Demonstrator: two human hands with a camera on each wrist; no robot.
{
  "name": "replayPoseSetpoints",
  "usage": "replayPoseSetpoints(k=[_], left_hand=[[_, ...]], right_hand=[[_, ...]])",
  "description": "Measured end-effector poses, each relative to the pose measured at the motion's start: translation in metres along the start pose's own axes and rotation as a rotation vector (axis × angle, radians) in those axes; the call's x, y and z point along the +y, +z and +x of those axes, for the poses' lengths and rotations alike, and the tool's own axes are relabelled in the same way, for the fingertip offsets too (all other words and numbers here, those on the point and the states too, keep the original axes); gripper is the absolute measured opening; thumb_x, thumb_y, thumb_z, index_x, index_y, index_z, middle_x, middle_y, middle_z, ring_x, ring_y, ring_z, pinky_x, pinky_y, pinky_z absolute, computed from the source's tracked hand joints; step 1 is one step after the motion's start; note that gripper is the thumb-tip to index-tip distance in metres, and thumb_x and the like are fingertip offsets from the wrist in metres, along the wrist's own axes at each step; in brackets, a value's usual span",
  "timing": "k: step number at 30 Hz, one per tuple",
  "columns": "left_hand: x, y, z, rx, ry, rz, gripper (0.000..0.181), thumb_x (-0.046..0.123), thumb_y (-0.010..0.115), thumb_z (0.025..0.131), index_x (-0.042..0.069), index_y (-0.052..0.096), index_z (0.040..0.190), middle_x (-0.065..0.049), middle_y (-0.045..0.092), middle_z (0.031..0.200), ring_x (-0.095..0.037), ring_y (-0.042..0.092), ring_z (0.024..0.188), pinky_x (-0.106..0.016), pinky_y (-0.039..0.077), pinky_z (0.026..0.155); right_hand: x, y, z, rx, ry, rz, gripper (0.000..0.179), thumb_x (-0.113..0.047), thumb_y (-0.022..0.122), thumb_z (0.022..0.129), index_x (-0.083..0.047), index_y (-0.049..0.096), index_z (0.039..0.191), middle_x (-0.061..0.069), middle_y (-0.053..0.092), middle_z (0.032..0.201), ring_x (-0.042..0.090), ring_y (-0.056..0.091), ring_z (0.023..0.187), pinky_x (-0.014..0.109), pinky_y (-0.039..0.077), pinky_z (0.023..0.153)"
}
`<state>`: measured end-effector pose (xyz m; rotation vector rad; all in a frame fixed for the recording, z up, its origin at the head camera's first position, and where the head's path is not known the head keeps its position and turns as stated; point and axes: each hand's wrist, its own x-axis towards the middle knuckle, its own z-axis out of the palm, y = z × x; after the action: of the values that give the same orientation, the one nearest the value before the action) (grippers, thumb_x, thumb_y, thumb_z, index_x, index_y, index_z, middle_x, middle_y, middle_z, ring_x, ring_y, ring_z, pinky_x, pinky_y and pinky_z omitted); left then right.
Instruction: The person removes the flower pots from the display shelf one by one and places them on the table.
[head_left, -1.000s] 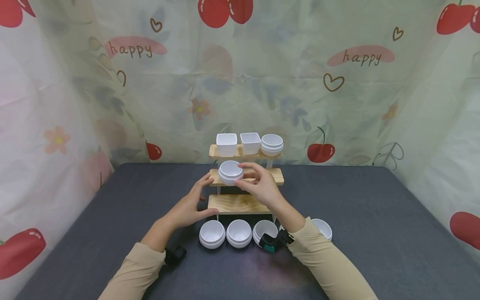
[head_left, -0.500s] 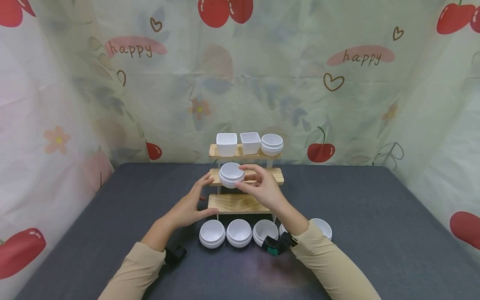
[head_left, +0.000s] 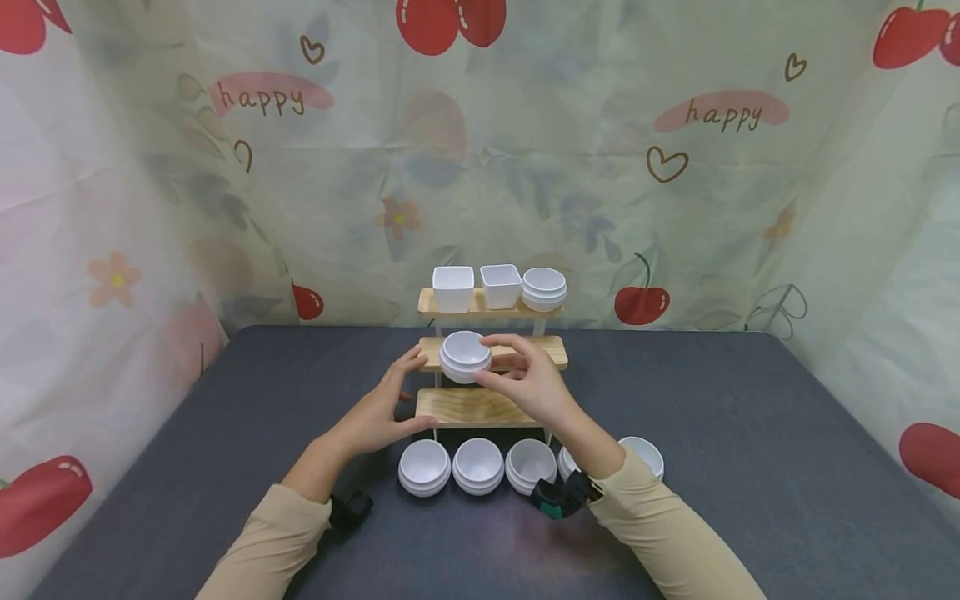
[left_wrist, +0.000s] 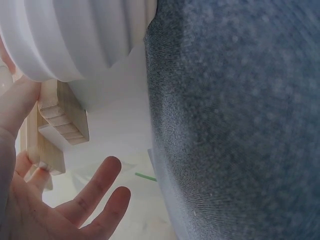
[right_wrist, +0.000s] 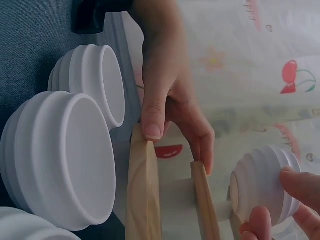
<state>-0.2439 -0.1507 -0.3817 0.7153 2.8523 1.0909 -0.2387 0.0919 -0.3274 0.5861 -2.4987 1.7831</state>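
Observation:
My right hand pinches a small round white ribbed pot between thumb and fingers. The pot is upright in front of the middle shelf of a three-tier wooden stand; the right wrist view shows its ribbed side. My left hand is at the stand's left side, fingers spread. Its thumb rests on the lower shelf and a fingertip touches the middle shelf's left end. On the top shelf are two square white pots and one round white pot.
Several round white pots stand in a row in front of the stand on the dark grey tabletop. My right forearm partly hides those on the right. A printed curtain encloses the back and sides.
My right hand has brought the held pot slightly down and to the right in the head view, a little towards me. The left hand keeps its place on the stand.

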Motion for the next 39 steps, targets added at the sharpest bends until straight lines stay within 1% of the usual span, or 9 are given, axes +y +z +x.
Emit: replayPoseSetpoints(k=[5,10,12,16,21,25,28,33,39], left_hand=[[0.0,0.0,0.0,0.004,0.01,-0.003,0.091,0.038,0.072,0.08,0.023,0.013,0.148,-0.002,0.004,0.159,-0.035,0.058,0.112,-0.05,0.051,0.09],[0.0,0.0,0.0,0.005,0.024,-0.008,0.091,0.038,0.072,0.08,0.022,0.014,0.148,-0.003,0.005,0.159,-0.035,0.058,0.112,-0.051,0.051,0.09],[0.0,0.0,0.0,0.006,0.029,-0.009,0.091,0.038,0.072,0.08,0.021,0.014,0.148,-0.004,0.005,0.159,-0.036,0.058,0.112,-0.05,0.051,0.09],[0.0,0.001,0.0,0.005,0.03,-0.011,0.09,0.038,0.071,0.081,0.021,0.014,0.148,-0.004,0.005,0.159,-0.036,0.057,0.112,-0.05,0.051,0.09],[-0.001,0.001,-0.001,0.008,0.037,-0.015,0.09,0.038,0.071,0.081,0.021,0.014,0.148,-0.004,0.005,0.159,-0.036,0.057,0.112,-0.05,0.051,0.09],[-0.001,0.001,0.0,0.011,0.047,-0.012,0.09,0.037,0.072,0.081,0.021,0.014,0.148,-0.004,0.005,0.159,-0.036,0.058,0.111,-0.049,0.051,0.09],[-0.001,0.001,0.0,0.011,0.048,-0.009,0.089,0.037,0.072,0.081,0.021,0.014,0.148,-0.004,0.005,0.159,-0.036,0.058,0.111,-0.049,0.051,0.09],[0.0,0.001,0.0,0.01,0.045,-0.01,0.089,0.037,0.072,0.081,0.021,0.014,0.147,-0.004,0.005,0.159,-0.036,0.058,0.112,-0.049,0.051,0.09],[0.0,0.0,-0.001,0.01,0.049,-0.014,0.089,0.036,0.072,0.081,0.02,0.015,0.147,-0.005,0.006,0.158,-0.037,0.057,0.112,-0.05,0.05,0.091]], right_hand=[[-0.001,-0.001,-0.002,0.004,0.01,0.001,0.044,-0.015,0.071,0.082,-0.014,0.057,0.124,0.017,0.065,0.114,0.027,0.065,0.09,0.023,0.05,0.068],[0.0,-0.002,-0.005,0.009,-0.004,0.001,0.044,-0.014,0.072,0.081,-0.013,0.057,0.123,0.017,0.063,0.117,0.024,0.065,0.088,0.021,0.049,0.065],[0.001,-0.002,-0.007,0.007,-0.012,0.008,0.045,-0.013,0.072,0.081,-0.012,0.058,0.123,0.018,0.063,0.116,0.019,0.065,0.082,0.02,0.049,0.064],[0.001,-0.002,-0.009,-0.005,-0.004,0.03,0.044,-0.011,0.072,0.081,-0.012,0.057,0.122,0.02,0.066,0.109,0.014,0.063,0.072,0.019,0.048,0.064],[0.001,-0.002,-0.012,-0.027,0.003,0.041,0.044,-0.01,0.071,0.081,-0.011,0.056,0.123,0.022,0.067,0.105,0.011,0.061,0.069,0.019,0.047,0.062],[0.002,-0.003,-0.013,-0.033,0.001,0.038,0.044,-0.01,0.072,0.081,-0.01,0.056,0.122,0.023,0.067,0.106,0.014,0.06,0.067,0.018,0.045,0.058],[0.003,-0.003,-0.015,-0.035,0.005,0.028,0.044,-0.011,0.072,0.081,-0.01,0.056,0.122,0.02,0.065,0.111,0.014,0.063,0.073,0.018,0.047,0.06],[0.004,-0.003,-0.017,-0.045,0.014,0.028,0.044,-0.012,0.072,0.081,-0.01,0.056,0.122,0.019,0.063,0.117,0.019,0.065,0.091,0.019,0.05,0.066],[0.004,-0.003,-0.02,-0.055,0.031,0.027,0.044,-0.013,0.072,0.081,-0.009,0.056,0.122,0.019,0.062,0.117,0.02,0.065,0.093,0.018,0.051,0.069]])
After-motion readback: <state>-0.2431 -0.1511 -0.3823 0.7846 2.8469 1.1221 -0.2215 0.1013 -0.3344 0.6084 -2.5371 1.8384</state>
